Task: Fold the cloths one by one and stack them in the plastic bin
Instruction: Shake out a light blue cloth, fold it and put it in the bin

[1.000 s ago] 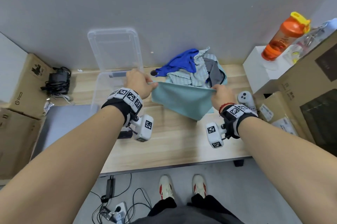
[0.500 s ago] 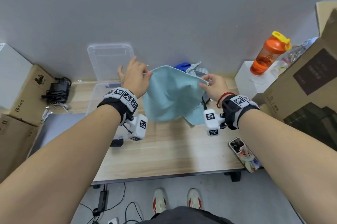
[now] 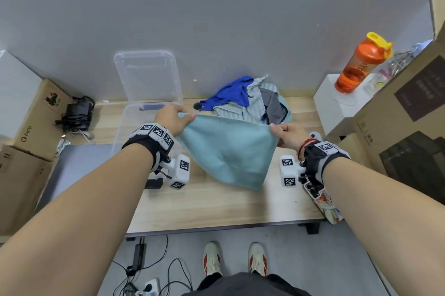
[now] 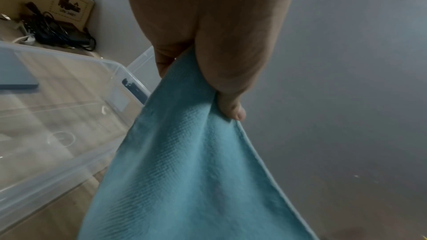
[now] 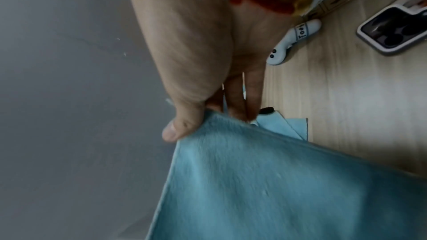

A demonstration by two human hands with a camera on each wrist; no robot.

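A teal cloth hangs spread above the wooden table, held by its two top corners. My left hand pinches the left corner between thumb and fingers, just right of the clear plastic bin. My right hand pinches the right corner with its thumb on top. The cloth's bottom corner dips toward the table. Behind it lies a pile of cloths, blue, light grey and dark grey. The bin looks empty in the left wrist view.
The bin's clear lid leans on the wall. Cardboard boxes and a black charger sit left. A white box with an orange bottle, a white controller and a phone lie right.
The cloth was flicked up high half a second ago and has come back down, stretched flat between both hands. Both hands lowered and moved slightly apart.
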